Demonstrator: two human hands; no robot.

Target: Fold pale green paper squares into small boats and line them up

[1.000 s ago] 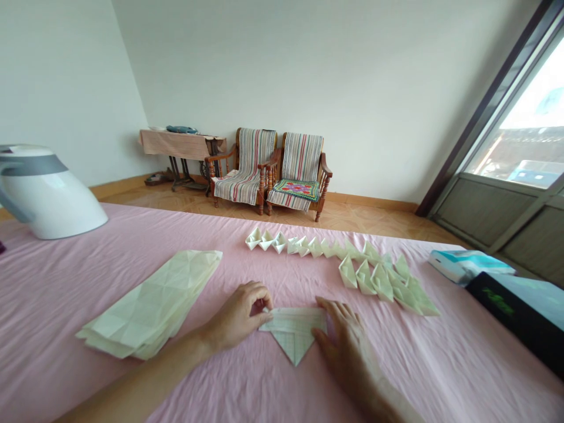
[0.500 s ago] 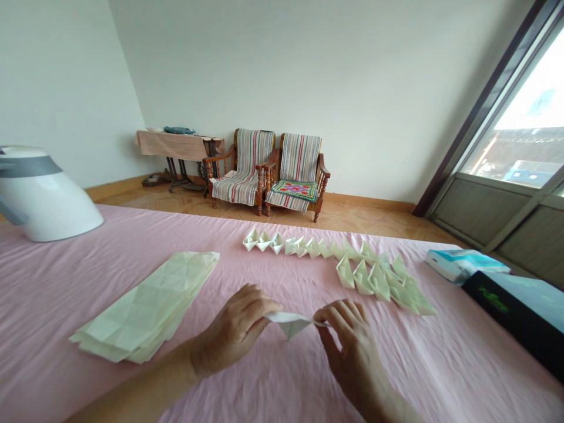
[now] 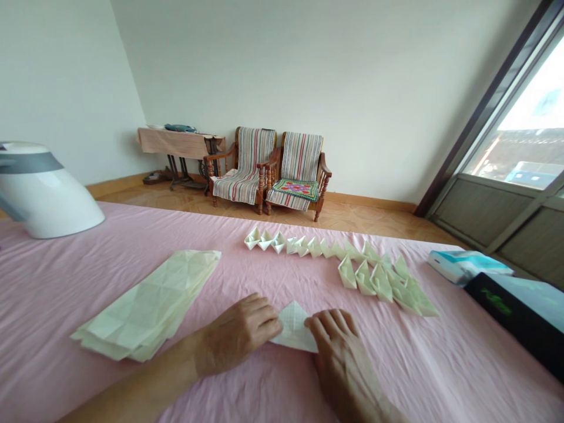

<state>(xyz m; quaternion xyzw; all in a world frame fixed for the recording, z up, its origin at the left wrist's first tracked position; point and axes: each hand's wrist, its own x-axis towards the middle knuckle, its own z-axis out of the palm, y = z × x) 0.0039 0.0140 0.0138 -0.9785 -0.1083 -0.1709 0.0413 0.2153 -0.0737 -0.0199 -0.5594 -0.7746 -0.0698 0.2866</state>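
Many folded paper boats (image 3: 346,272) stand done, left hand (image 3: 244,326) and right hand (image 3: 342,349), apart, grip a part-folded sheet's (image 3: 294,328) edges, and creased sheets (image 3: 150,302) seemingly await!

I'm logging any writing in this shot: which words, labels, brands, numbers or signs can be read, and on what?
No text can be read for certain.
Box: green lettering on its black side, too blurred to read.
Blue-and-white packet: no legible print.
Folded paper: faint grid lines, no legible words.
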